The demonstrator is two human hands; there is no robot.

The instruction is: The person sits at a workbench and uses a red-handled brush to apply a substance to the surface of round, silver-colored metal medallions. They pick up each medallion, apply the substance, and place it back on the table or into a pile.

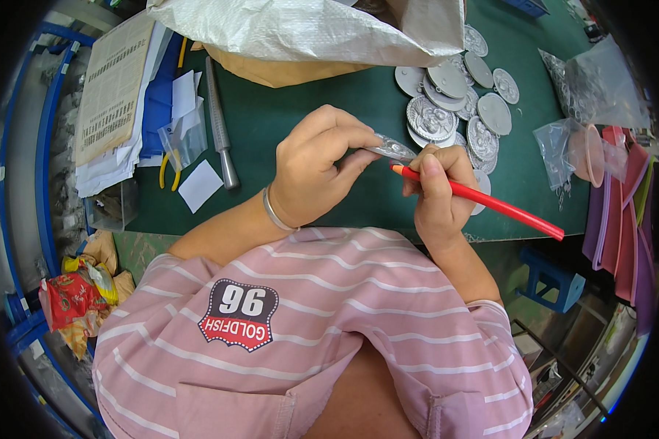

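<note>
Left hand: pinches silver medallion by its edge, likely to leave its face clear.
Right hand: grips red pencil near its tip, beside the medallion, probably for control.
Medallion pile: beyond, seemingly within reach.
Can't tell: whether tip touches medallion.
Cut off: white sack's top.

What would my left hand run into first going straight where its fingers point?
Likely your right hand, at the far end of the silver disc your left hand holds; depth is unclear.

Green table carries metal medallions and, apparently, a mandrel.
</note>
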